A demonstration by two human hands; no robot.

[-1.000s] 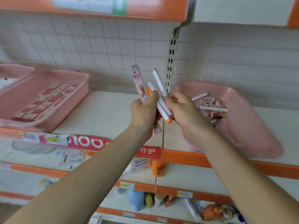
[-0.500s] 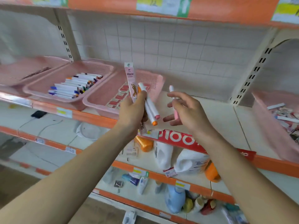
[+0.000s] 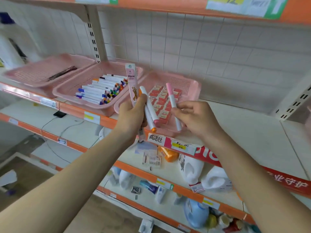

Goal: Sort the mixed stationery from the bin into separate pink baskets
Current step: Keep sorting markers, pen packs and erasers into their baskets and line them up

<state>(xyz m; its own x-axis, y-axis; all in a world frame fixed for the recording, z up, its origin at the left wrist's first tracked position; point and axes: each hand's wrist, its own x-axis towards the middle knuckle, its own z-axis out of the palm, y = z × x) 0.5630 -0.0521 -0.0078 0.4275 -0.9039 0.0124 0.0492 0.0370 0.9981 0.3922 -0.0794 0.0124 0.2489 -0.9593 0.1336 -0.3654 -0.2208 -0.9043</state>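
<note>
A: Setting logged: a shop shelf (image 3: 244, 125) with an orange front edge, white tiled wall (image 3: 202, 47) behind. What was in hand?

B: The left hand (image 3: 133, 117) gripped a tall pink packet (image 3: 131, 78), upright, together with two white markers (image 3: 149, 106) angled downward, one ending in orange, one in pink. Fingers were curled round all three.

A: And the other?

B: The right hand (image 3: 198, 120) pinched a single pink-capped marker (image 3: 172, 98) between thumb and fingertips, cap up, slightly tilted. The two hands were near each other but apart.

A: Position relative to the baskets?

B: Both hands were held in front of the right basket (image 3: 196, 84), which held rows of small pink and white boxes (image 3: 161, 100). Just beside it on the left, the middle basket (image 3: 75, 81) held a heap of white markers with coloured caps (image 3: 102, 91).

A: Third basket?

B: The left basket (image 3: 33, 73) held a few thin dark sticks (image 3: 62, 74); too blurred to say what they were.

A: Anything further out?

B: A handwritten price tag (image 3: 155, 137) was on the shelf edge below the hands. White bottles (image 3: 191, 167) and an orange pack (image 3: 168, 153) were on the shelf beneath.
</note>
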